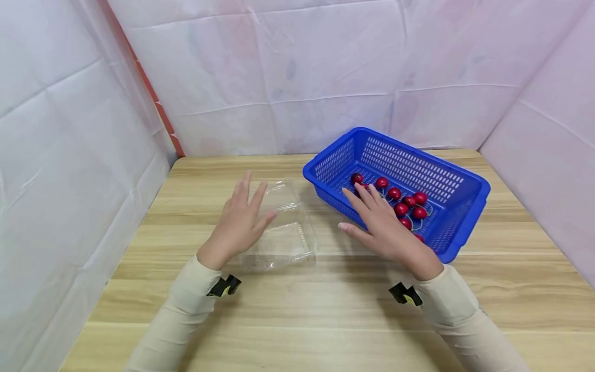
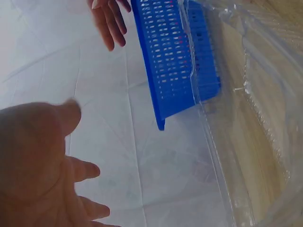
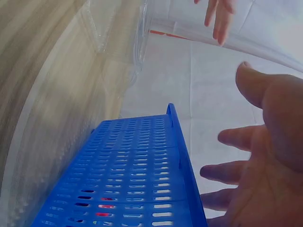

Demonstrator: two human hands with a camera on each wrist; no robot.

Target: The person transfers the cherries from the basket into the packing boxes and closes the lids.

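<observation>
My left hand (image 1: 237, 222) hovers with spread fingers over the left side of a clear plastic clamshell box (image 1: 285, 237), its lid (image 1: 279, 195) folded back toward the far side. Nothing is in its grasp. My right hand (image 1: 383, 227) is held above the near left rim of a blue plastic basket (image 1: 465, 217), fingers extended and holding nothing. Several dark red cherries (image 1: 394, 194) with green stems lie on the basket's floor, some hidden behind the right hand. In the right wrist view, the basket's slotted wall (image 3: 128, 175) stands just beside the fingers.
Both things stand on a wood-grain table (image 1: 316, 320). White cloth sheets (image 1: 325, 62) hang behind the table and on both sides. A red strip (image 1: 158, 108) runs down the far left corner. A black band piece (image 1: 224, 285) is on each sleeve.
</observation>
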